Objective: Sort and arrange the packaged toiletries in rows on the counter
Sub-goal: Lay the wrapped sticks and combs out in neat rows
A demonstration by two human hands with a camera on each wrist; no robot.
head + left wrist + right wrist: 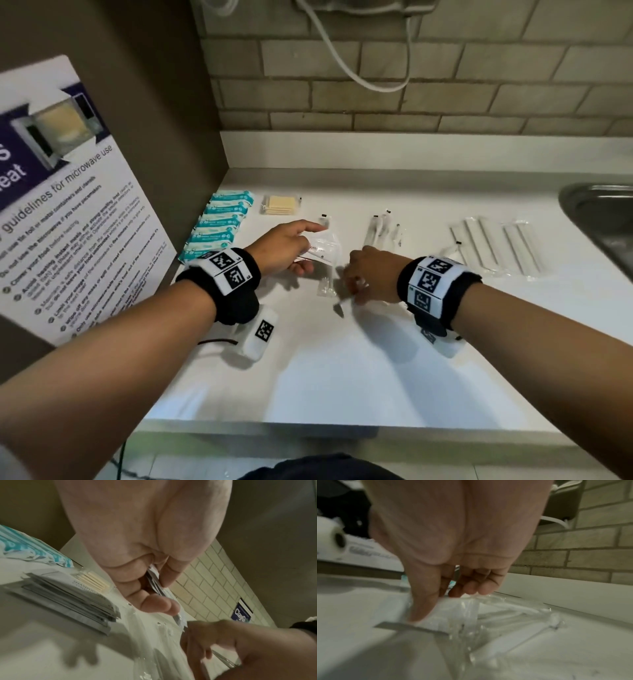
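Head view: clear packets (323, 251) lie mid-counter, some pinched as a thin stack between the left hand's (284, 248) thumb and fingers. At 3 o'clock of it, the right hand (368, 277) is down among more clear sleeves, thumb on a flat sachet (412, 628); whether it grips anything I cannot tell. Rows already stand: teal packs (219, 222) at 10 o'clock, yellow pads (281, 205) at 12, long sticks (493, 245) at 3. Likely step: gathering like packets. Next, lay them squarely in the open gap on the counter (342, 377).

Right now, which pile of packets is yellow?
The yellow pile at the back, between the teal packets and the clear ones; the others are teal, clear or white.
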